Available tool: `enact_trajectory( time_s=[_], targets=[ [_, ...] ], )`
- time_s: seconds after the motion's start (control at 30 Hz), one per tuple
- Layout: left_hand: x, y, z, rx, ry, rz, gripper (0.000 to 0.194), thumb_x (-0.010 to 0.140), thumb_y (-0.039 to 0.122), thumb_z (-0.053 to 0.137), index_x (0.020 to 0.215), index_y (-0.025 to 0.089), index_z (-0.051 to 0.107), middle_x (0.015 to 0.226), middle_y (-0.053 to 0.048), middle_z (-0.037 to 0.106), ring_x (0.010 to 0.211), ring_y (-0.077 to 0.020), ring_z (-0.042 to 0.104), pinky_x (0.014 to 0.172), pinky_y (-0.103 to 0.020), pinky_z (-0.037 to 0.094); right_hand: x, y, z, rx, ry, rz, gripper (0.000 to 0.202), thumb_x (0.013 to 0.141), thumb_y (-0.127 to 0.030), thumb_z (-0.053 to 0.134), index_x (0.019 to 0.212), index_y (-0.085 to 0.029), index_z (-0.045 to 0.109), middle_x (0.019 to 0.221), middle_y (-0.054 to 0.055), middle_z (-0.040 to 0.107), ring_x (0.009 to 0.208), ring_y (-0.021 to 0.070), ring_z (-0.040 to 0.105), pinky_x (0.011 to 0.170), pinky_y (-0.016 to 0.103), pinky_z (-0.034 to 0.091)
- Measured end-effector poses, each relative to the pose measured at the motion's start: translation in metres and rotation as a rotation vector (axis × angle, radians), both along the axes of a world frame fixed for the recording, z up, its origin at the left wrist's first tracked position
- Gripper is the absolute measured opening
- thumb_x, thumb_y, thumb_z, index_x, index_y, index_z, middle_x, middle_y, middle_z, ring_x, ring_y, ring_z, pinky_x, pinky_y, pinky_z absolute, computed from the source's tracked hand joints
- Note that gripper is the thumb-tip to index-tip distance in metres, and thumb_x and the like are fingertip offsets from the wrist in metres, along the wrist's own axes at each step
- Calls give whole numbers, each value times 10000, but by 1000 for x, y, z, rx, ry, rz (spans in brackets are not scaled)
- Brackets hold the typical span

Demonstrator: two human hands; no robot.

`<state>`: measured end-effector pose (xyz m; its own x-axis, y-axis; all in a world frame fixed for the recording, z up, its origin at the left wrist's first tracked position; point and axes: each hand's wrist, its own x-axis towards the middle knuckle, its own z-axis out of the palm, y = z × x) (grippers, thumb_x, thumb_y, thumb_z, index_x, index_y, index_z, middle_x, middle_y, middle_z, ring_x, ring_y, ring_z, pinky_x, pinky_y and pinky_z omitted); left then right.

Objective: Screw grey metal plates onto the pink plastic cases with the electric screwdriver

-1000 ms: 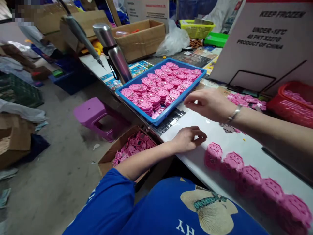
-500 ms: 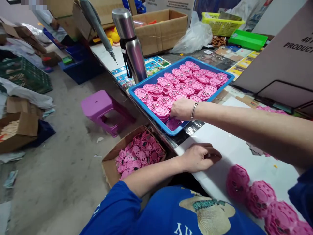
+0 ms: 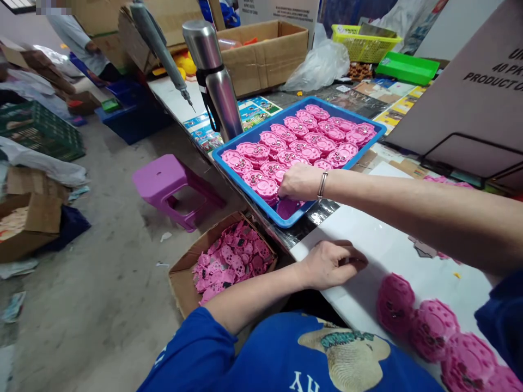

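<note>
My right hand (image 3: 300, 181), with a bracelet at the wrist, reaches into the near corner of a blue tray (image 3: 286, 222). Its fingers are bent down by stacked pink pieces (image 3: 261, 185); the fingertips and whatever they grip are hidden. Rows of such pieces fill most of the tray. On the white table sheet (image 3: 368, 234) rests my left hand (image 3: 333, 264), fingers curled together, and nothing can be made out in them. More pink stacks (image 3: 435, 329) lie on the sheet at the lower right.
A cardboard box of pink scraps (image 3: 180, 277) is below the table edge, near a purple stool (image 3: 159, 177). Behind the tray are a steel flask (image 3: 223, 92), a hanging screwdriver (image 3: 163, 54), an open carton (image 3: 265, 57) and a green tray (image 3: 408, 68). A person sits far back left.
The view has shifted slightly. My right hand is still at the tray's near corner, a little lower among the pieces. My left hand stays on the sheet.
</note>
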<state>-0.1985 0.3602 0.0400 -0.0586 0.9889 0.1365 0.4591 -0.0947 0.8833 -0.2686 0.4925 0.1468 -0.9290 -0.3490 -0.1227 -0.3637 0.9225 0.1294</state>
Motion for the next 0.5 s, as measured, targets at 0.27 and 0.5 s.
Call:
enact_trajectory(
  time_s=[0.27, 0.5],
  targets=[
    [1, 0, -5, 38, 26, 16, 179, 920, 217, 597, 957, 134, 751, 953, -81, 750, 855, -169, 711, 788, -257, 543, 9, 6, 14, 71, 60, 29, 305, 966, -207, 473, 996, -229, 776, 927, 76, 766, 745, 142, 617, 581, 292, 195],
    [0, 0, -8, 37, -19, 31, 215, 929, 272, 585, 978, 139, 748, 936, -87, 734, 808, -158, 682, 747, -258, 531, 9, 15, 42, -50, 151, -101, 274, 919, -251, 542, 1042, -262, 787, 974, 46, 763, 880, 192, 632, 645, 289, 290]
  ],
)
